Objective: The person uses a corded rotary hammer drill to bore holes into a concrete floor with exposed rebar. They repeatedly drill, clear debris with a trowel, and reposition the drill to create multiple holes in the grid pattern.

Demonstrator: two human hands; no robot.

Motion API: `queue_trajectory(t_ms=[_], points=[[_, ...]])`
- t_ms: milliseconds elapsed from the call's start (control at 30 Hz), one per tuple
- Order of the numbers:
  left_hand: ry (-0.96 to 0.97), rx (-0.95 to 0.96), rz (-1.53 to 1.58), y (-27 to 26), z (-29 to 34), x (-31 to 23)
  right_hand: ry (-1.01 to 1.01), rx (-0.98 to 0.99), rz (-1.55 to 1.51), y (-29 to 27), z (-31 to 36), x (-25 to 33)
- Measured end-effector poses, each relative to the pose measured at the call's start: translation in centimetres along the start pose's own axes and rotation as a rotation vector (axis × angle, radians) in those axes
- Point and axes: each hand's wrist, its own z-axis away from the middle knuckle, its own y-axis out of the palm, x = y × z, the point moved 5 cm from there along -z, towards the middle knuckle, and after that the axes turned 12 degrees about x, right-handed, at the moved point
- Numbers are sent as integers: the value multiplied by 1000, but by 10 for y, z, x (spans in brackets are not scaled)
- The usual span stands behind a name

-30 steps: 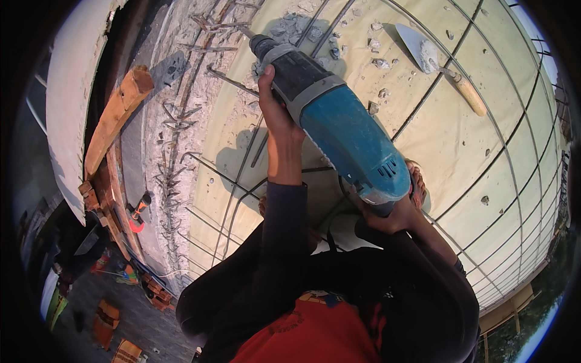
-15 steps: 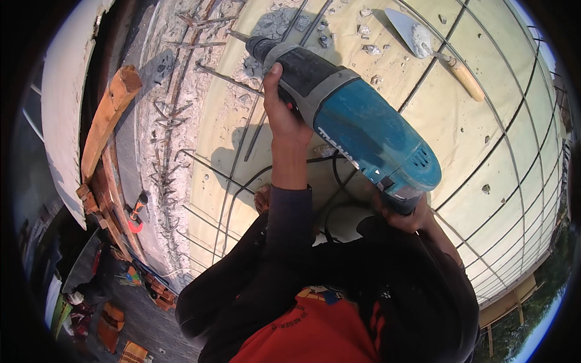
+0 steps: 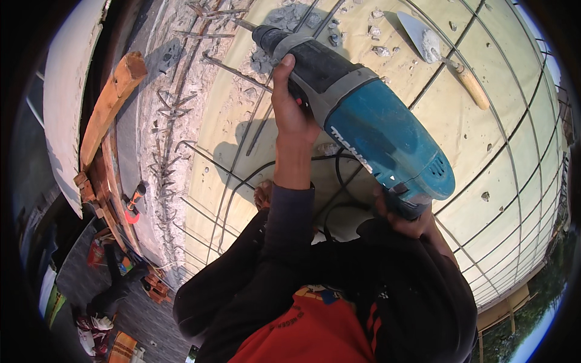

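A teal and black rotary hammer (image 3: 387,130) lies slantwise across my view, its rear at the right and its chuck at the upper left. Its grey bit (image 3: 244,24) points at a broken concrete strip (image 3: 172,91) with bent rebar. Whether the bit touches the concrete, I cannot tell. My left hand (image 3: 293,109) is closed round the front, its thumb up along the black housing. Beneath the rear end, my right hand (image 3: 408,221) wraps the handle, its fingers partly hidden by the body. A black cable (image 3: 340,172) loops below the tool.
Rebar grid (image 3: 514,130) covers the pale yellow sheeting. A trowel (image 3: 426,45) with a wooden handle lies at the upper right, near concrete chunks (image 3: 380,51). At left are a timber post (image 3: 115,100) and an orange-handled tool (image 3: 135,202). A bare foot (image 3: 262,193) shows below my left forearm.
The rotary hammer and both hands sit slightly farther right in the picture; the surroundings have shifted a little too. My grip looks the same. Dark shapes at the lower left have changed position.
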Motion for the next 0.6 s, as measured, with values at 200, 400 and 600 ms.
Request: queue_trajectory(t_ms=[200,400,600], points=[[39,28,-28,-7,-9,-15,-66,37,60,6,-22,14],[28,-26,-146,-35,0,-11,-247,223,344,20,-29,-18],[-36,-56,-161,-55,10,-11,-527,258,732,41,-32,-42]])
